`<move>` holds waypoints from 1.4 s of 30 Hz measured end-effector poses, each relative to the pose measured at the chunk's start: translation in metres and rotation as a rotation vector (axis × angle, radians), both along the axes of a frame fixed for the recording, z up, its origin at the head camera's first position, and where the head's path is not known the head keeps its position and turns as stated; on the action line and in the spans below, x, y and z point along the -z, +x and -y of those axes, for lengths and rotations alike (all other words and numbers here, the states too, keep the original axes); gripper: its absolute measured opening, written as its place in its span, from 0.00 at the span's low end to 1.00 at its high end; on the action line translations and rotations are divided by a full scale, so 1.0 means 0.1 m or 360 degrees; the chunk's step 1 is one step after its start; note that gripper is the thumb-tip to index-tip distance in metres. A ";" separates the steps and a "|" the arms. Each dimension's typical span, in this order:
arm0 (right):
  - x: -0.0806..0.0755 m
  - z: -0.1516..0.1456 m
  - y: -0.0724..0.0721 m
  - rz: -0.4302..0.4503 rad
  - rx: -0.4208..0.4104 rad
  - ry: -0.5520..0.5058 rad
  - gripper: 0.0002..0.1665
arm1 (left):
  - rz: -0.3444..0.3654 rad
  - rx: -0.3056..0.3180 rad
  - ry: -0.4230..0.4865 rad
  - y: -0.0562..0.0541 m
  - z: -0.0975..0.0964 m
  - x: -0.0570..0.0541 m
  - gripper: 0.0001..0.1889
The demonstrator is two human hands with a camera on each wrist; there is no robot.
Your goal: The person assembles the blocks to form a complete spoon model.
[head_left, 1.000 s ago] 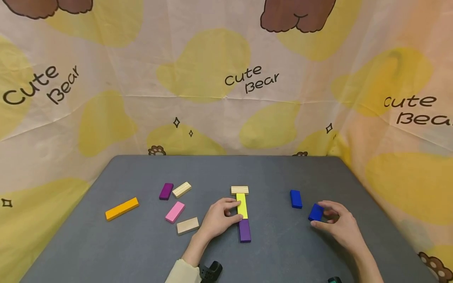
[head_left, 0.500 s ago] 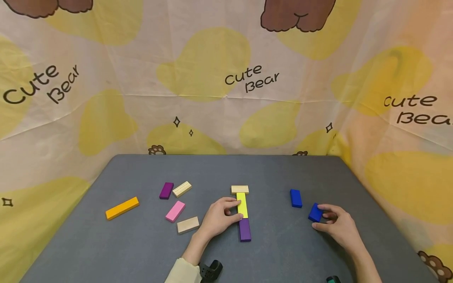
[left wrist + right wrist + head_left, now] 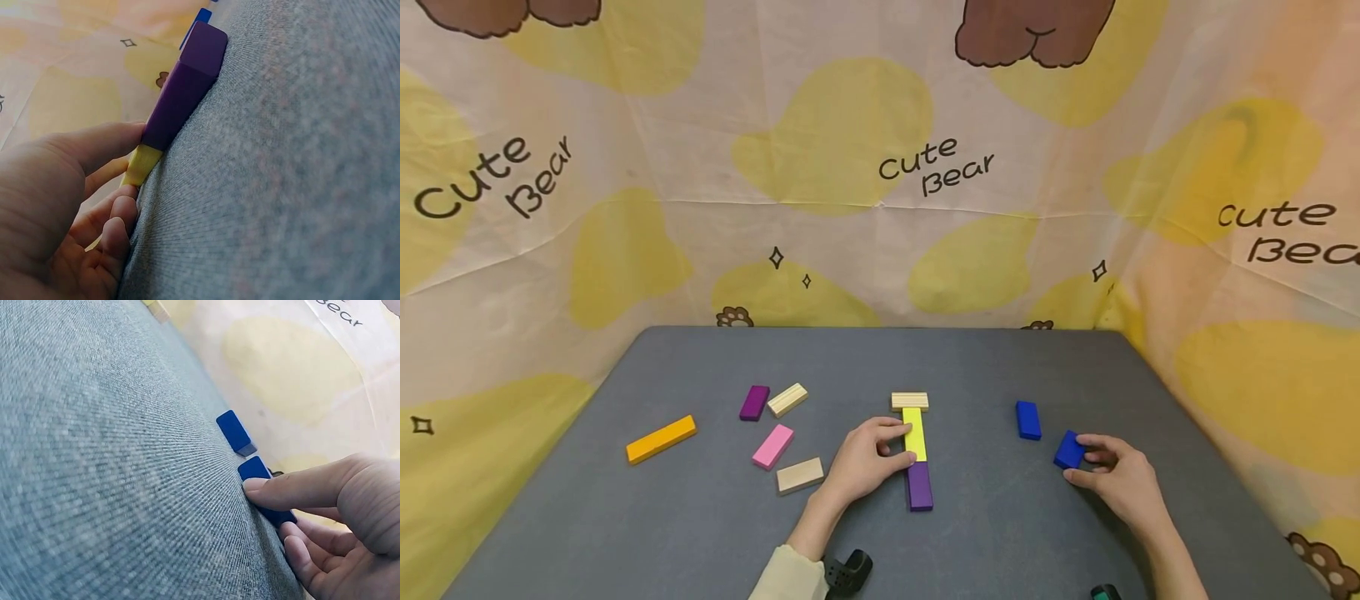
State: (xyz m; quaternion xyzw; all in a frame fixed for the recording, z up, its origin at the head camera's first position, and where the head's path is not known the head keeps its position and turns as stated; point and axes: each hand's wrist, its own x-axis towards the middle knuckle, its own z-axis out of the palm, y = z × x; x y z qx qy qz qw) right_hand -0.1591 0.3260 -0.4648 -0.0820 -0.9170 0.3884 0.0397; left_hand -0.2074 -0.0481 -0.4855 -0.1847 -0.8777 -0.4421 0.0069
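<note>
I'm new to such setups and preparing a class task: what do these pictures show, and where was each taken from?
There is no machine: one person works bare-handed. The wide picture is from the head; the close-ups are from the left and right wrists. Blocks lie on a grey table. The left hand holds a yellow block, with a purple block at its near end and a pale wooden block across its far end. The right hand pinches a blue block; a second blue block lies nearby. Farther left lie an orange block and others.

Right hand (image 3: 1116, 477) slightly lower in head view now
</note>
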 end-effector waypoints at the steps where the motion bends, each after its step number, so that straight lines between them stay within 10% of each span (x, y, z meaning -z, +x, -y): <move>1: 0.00 0.00 0.00 -0.0004 0.0002 0.0005 0.40 | -0.0001 0.0001 0.0002 0.00 0.00 0.00 0.23; 27: -0.05 0.16 0.05 -0.0078 -0.0028 -0.0009 0.40 | -0.0011 0.0023 0.0033 0.01 -0.02 0.01 0.23; 42: -0.16 0.73 0.12 -0.0132 -0.0354 -0.0545 0.36 | -0.0010 0.0011 0.0042 0.01 0.00 0.00 0.23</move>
